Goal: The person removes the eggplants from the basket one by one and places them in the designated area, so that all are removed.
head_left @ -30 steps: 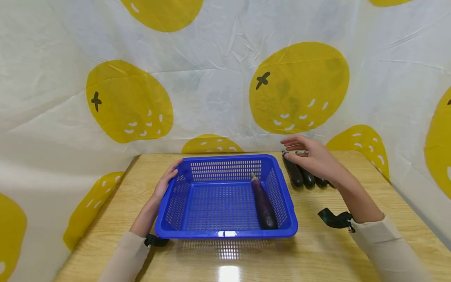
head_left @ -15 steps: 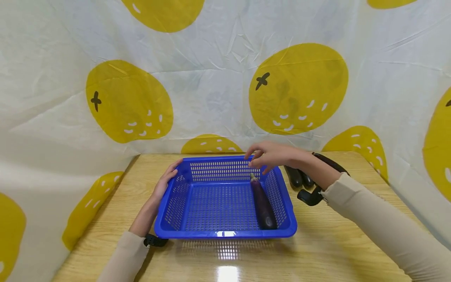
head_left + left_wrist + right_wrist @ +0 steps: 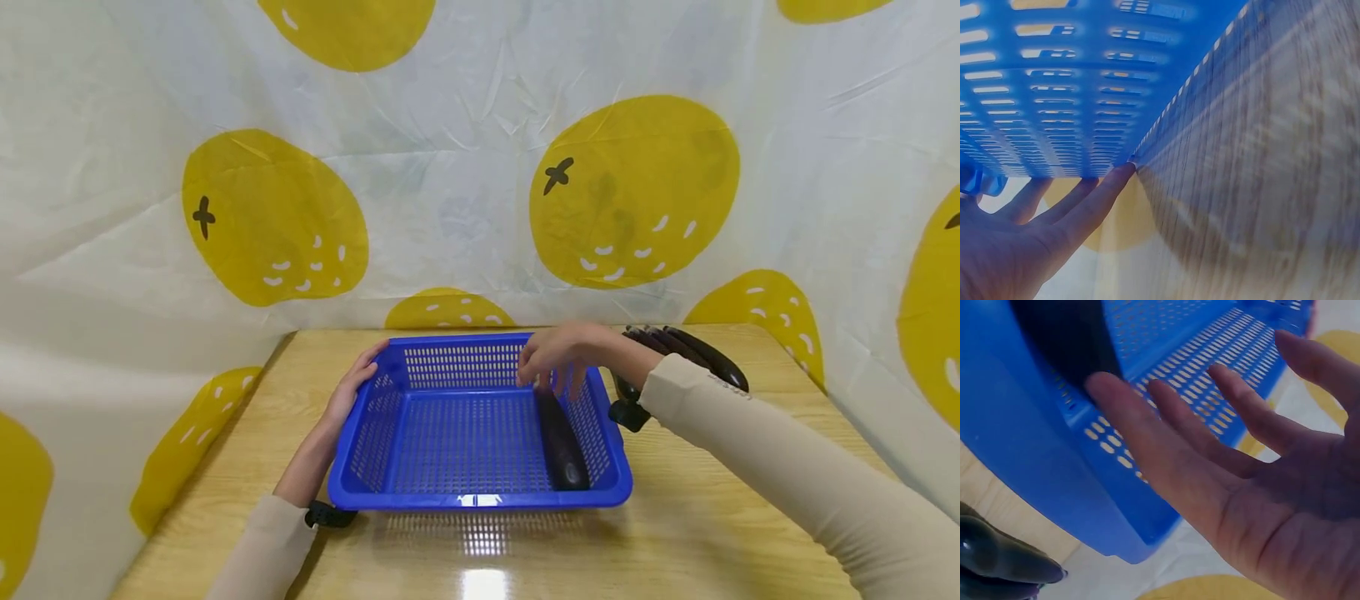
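Observation:
A blue plastic basket point(image 3: 480, 502) with slotted walls sits on the table. Inside it, along the right wall, lies a dark purple eggplant point(image 3: 562, 446), its stem end hidden by my right hand point(image 3: 562, 354). That hand reaches over the basket's far right corner, fingers pointing down and spread. In the right wrist view the fingers are loosely bent, with a fingertip point(image 3: 1104, 387) overlapping the eggplant's end. My left hand point(image 3: 348, 392) rests at the basket's far left corner. Its straight fingers lie against the outer wall in the left wrist view.
Several more eggplants point(image 3: 701, 350) lie side by side on the wooden table point(image 3: 757, 467), right of the basket and partly behind my right forearm. A white cloth point(image 3: 450, 208) printed with yellow fruit hangs behind the table and at its sides.
My right hand has moved left from above the eggplants on the table to the basket, then lower over the eggplant inside. The left hand and the basket have stayed put.

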The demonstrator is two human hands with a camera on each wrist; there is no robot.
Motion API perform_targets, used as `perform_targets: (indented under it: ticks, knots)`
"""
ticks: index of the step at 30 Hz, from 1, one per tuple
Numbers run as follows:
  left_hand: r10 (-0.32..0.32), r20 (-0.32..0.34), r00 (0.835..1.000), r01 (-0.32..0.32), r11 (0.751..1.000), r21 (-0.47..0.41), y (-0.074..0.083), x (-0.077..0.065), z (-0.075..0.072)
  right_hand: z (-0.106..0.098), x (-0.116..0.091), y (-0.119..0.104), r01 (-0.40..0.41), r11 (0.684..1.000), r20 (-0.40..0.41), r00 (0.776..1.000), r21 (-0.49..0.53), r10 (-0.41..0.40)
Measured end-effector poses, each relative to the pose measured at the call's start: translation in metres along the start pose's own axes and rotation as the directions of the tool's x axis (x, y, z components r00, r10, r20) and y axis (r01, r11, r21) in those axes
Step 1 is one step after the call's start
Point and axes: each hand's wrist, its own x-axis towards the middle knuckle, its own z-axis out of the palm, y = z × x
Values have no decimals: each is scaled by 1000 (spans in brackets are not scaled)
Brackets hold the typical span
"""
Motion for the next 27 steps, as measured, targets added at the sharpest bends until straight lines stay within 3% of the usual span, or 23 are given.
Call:
perform_targets:
  ticks: [8,15,21,27]
  knots:
    - [-5,-1,1000,5,1000,-1,-3,-1,1,9,18,5,-122,992,78,989,-29,124]
    - [-4,-10,1000,4,1000,20,-2,-1,0,12,20,-4,-111,994,108,988,9,109]
    - [5,-6,1000,-5,1000,23,-2,2,1,17,20,-9,-64,998,76,995,7,64]
    - [-2,-18,1000,3,998,56,-2,1,1,21,24,-9,-104,994,106,989,-43,108]
